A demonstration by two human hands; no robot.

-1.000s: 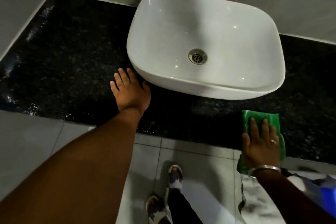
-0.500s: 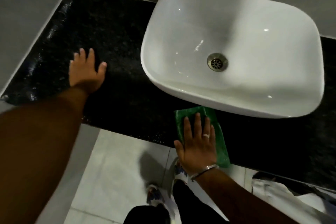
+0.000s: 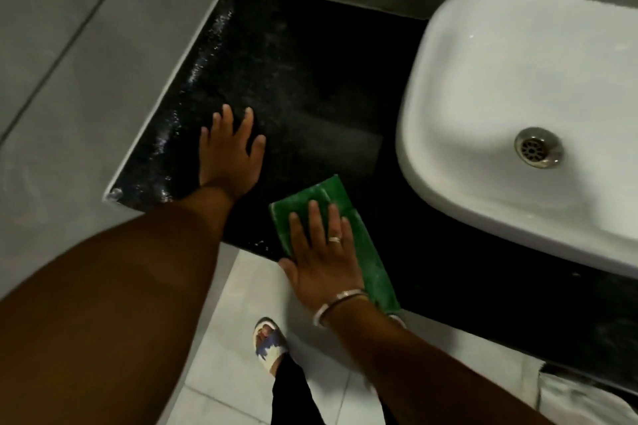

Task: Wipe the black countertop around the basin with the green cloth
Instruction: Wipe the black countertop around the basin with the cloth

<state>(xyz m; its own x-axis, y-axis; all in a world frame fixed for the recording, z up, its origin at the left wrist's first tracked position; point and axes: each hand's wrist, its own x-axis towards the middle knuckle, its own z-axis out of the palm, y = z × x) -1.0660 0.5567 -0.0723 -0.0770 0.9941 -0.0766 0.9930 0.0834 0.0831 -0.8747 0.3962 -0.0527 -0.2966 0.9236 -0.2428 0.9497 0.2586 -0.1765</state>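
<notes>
The black speckled countertop (image 3: pixel 303 79) fills the corner to the left of the white basin (image 3: pixel 511 107). A folded green cloth (image 3: pixel 366 248) lies flat near the counter's front edge, left of the basin. My right hand (image 3: pixel 321 252) presses down on the cloth with flat, spread fingers; a ring and a bangle show on it. My left hand (image 3: pixel 229 152) rests flat and bare on the counter near the left wall, fingers apart, holding nothing.
Grey tiled walls (image 3: pixel 86 45) close the counter on the left and at the back. The basin has a metal drain (image 3: pixel 538 147). Below the front edge lie pale floor tiles (image 3: pixel 241 300) and my sandalled foot (image 3: pixel 269 342). Wet glints line the counter's left rim.
My right hand has slid the green cloth leftward along the front edge, from the basin's right end to left of it. My left hand shifted left towards the wall.
</notes>
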